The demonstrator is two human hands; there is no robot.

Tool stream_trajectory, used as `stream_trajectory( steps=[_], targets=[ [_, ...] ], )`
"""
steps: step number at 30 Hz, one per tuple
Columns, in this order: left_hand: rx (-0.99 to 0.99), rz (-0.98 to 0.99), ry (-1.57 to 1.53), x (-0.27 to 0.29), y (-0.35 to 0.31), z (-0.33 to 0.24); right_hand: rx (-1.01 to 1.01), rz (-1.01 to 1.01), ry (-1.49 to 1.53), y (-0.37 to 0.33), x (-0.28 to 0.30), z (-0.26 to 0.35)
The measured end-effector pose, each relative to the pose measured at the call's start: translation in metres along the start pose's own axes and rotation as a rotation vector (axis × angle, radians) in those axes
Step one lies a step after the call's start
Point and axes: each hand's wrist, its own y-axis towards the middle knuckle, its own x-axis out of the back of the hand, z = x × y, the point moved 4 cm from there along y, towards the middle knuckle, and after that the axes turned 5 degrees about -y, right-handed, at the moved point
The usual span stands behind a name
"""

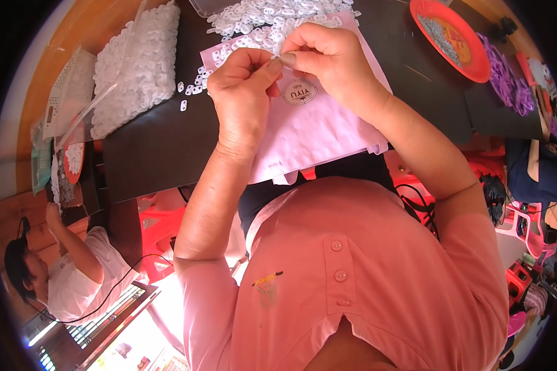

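Both my hands meet over the far part of a pink printed bag lying on the dark table. The thumb and fingers of my left hand are pinched together. Against them, my right hand pinches too, fingertips nearly touching. A small whitish bit shows between the fingertips, too covered to name. Just beyond my hands is a heap of small white plastic pieces with holes, some spilling onto the bag. A few loose white pieces lie left of my left hand.
A clear bag full of white pieces stands at the left. At the far right is a red plate with thin silver metal bits, beside a purple bundle. Another person sits at the left.
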Motion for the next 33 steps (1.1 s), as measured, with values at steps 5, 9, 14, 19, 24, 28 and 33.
stream_trajectory(
  steps=[5,9,14,19,24,28,33],
  targets=[
    [0.037,0.012,-0.052,0.001,0.001,0.001,-0.096,0.021,0.142,-0.001,-0.003,-0.003],
    [0.035,-0.037,-0.15,0.011,0.01,0.005,-0.077,-0.007,0.155,0.006,0.001,-0.004],
    [0.079,-0.154,-0.378,0.025,0.016,0.005,-0.112,-0.201,0.113,0.02,0.062,0.024],
    [0.123,-0.14,-0.425,0.023,0.015,0.003,0.028,0.035,-0.29,0.047,0.091,-0.005],
    [0.182,-0.159,-0.437,0.026,0.017,0.008,-0.065,0.039,-1.025,0.044,0.09,-0.013],
    [0.174,-0.148,-0.422,0.027,0.016,0.007,-0.04,0.171,-1.024,0.034,0.078,-0.008],
    [0.164,-0.096,-0.426,0.025,0.016,0.007,-0.053,0.252,-1.023,0.022,0.071,-0.004]
  ],
)
